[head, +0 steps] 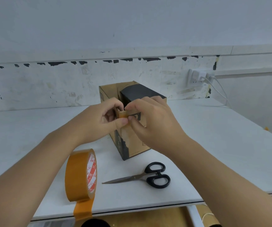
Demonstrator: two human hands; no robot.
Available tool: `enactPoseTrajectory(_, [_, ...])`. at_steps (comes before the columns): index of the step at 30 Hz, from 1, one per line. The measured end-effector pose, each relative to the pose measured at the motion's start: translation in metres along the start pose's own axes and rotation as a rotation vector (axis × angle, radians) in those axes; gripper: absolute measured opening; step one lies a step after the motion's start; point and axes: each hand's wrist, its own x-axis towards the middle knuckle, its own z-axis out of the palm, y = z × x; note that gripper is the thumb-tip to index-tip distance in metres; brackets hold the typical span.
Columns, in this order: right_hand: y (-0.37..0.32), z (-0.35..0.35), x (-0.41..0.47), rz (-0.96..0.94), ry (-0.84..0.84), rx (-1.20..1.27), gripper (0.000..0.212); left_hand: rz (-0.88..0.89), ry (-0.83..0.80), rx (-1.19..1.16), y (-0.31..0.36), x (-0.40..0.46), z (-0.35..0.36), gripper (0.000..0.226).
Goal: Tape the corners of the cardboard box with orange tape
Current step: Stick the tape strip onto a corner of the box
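A brown cardboard box (109,93) with a black top panel stands upright in the middle of the white table (213,136). A short strip of orange tape (123,114) sits at the box's near upper corner. My left hand (104,122) pinches the strip from the left, thumb under it. My right hand (150,118) pinches the same strip from the right, fingers curled over the box's front face. The orange tape roll (81,175) stands on edge near the table's front, its loose end hanging over the edge.
Black-handled scissors (141,176) lie shut on the table, right of the roll and in front of the box. A wall socket with a white plug and cable (197,77) is at the back right. The table's front edge runs just below the roll.
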Motion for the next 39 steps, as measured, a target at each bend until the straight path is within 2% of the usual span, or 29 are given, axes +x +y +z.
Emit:
enactPoseTrajectory(4, [0.0,-0.015,0.004,-0.037,-0.027,0.015,0.029,-0.014,0.059,0.046,-0.011,-0.01,-0.005,0.009])
enactPoseTrajectory(8, [0.019,-0.032,0.009,0.048,0.021,0.095,0.042,-0.076,0.083,0.071,-0.025,-0.019,-0.014,0.012])
enactPoseTrajectory(12, [0.037,-0.031,0.008,0.064,-0.157,0.058,0.057,-0.155,0.113,0.043,-0.037,-0.024,-0.019,0.012])
enactPoseTrajectory(15, [0.04,-0.023,0.006,0.019,-0.205,0.062,0.053,-0.183,0.127,-0.002,-0.04,-0.024,-0.019,0.013])
enactPoseTrajectory(19, [0.039,-0.014,0.006,0.016,-0.187,0.104,0.047,-0.228,0.216,0.032,-0.041,-0.024,-0.018,0.015])
enactPoseTrajectory(28, [0.028,-0.006,0.005,0.019,-0.146,0.064,0.042,-0.342,0.305,-0.077,-0.028,-0.024,-0.011,0.023])
enactPoseTrajectory(33, [0.026,-0.007,0.004,0.037,-0.141,0.052,0.049,-0.363,0.291,-0.131,-0.03,-0.022,-0.01,0.023])
enactPoseTrajectory(39, [0.023,-0.004,0.002,0.02,-0.123,0.056,0.046,-0.371,0.249,-0.241,-0.029,-0.023,-0.006,0.042])
